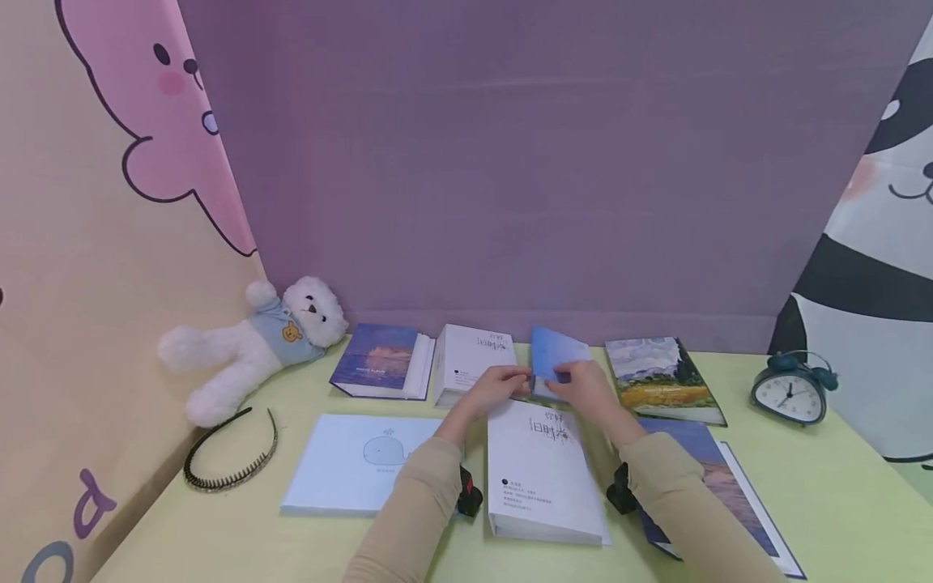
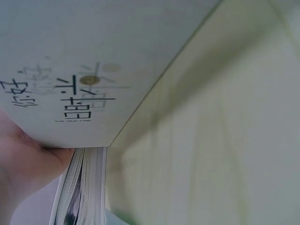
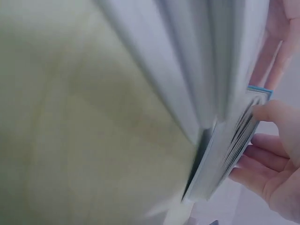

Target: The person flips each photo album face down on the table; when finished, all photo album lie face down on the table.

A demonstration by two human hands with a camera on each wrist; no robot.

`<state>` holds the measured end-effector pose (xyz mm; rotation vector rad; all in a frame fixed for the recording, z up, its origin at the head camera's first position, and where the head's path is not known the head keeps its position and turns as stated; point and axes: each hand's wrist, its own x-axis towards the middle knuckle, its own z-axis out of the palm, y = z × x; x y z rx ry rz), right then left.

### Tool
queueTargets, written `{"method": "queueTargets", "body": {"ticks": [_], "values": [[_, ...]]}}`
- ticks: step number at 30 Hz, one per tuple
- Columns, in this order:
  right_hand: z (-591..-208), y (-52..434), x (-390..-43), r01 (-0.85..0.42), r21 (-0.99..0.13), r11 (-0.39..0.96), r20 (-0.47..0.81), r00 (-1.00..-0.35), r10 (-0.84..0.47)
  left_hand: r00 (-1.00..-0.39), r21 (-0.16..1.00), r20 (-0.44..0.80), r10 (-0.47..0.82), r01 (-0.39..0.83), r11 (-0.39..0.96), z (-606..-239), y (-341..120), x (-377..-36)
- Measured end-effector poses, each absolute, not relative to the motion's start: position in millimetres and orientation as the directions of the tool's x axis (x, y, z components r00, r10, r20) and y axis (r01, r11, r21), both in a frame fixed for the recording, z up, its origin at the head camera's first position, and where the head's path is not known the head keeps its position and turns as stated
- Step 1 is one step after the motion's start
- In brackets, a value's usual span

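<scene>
In the head view a blue photo album (image 1: 560,350) is at the back of the table. My left hand (image 1: 497,390) is at its left edge, fingertips right at the near corner. From the right, my right hand (image 1: 589,390) holds the album's near edge. In the right wrist view the right thumb lies on the page block (image 3: 229,145), with the other fingers curled below. Part of the left hand shows behind the top corner. A thick white album (image 1: 543,478) with dark lettering lies between the forearms; in the left wrist view its cover partly hides the left hand.
Another white album (image 1: 470,348) and a purple album (image 1: 379,360) are at the back left, a landscape-covered album (image 1: 663,376) at right. Nearer are a light-blue whale album (image 1: 328,470) and a sunset album (image 1: 736,486). A plush bear (image 1: 255,340), headband (image 1: 229,482) and alarm clock (image 1: 790,393) stand at the sides.
</scene>
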<state>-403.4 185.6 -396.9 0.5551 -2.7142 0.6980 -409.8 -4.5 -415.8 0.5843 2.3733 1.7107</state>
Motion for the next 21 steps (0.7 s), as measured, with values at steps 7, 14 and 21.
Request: {"method": "queueTargets", "body": {"ticks": [7,14,21], "values": [[-391,186,-399,-0.438,-0.493,0.752,0.428,-0.874,-0.229,-0.919,0.946,0.101,0.38,0.206,0.248,-415,-6,-414],[-392,187,-398,-0.466,-0.543,0.698,0.49,-0.851,-0.187,-0.916,0.97,0.106,0.387,0.181,0.162,-405,-6,-409],[-387,188,-393,-0.433,-0.643,0.631,0.43,-0.887,-0.17,-0.933,0.981,0.082,0.351,0.137,0.135,-405,-5,-412]]}}
